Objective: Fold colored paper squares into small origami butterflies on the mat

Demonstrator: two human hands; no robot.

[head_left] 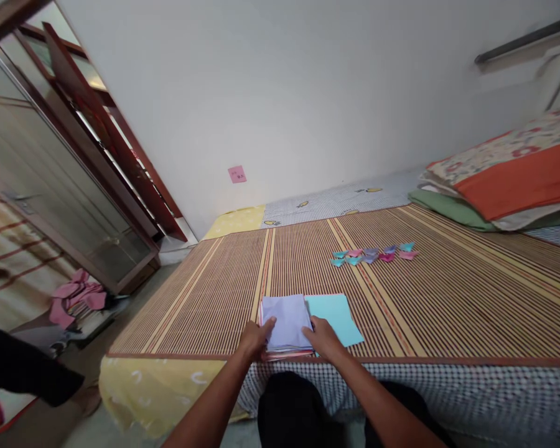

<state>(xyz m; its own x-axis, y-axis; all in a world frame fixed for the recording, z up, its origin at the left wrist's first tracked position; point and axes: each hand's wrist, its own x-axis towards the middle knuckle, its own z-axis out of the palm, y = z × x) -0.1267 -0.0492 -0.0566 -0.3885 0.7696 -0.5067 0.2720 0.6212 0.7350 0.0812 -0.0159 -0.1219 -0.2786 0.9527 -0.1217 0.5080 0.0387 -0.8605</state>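
A stack of square coloured paper [287, 320] with a lavender sheet on top lies at the near edge of the striped mat. My left hand [256, 338] grips its left side, thumb on the top sheet. On the opposite side my right hand [324, 338] grips the stack, its thumb also on top. Partly under the right hand, a turquoise sheet of paper [338, 317] lies flat beside the stack. Farther back on the mat sit two rows of small folded paper boats [371, 255] in turquoise, pink, purple and magenta.
The striped mat [205, 298] covers a bed against a white wall. Folded bedding [518, 171] is piled at the back right. A pink note [237, 174] is stuck on the wall. At the left stand a glass-panelled door [88, 205] and another person's leg [28, 367].
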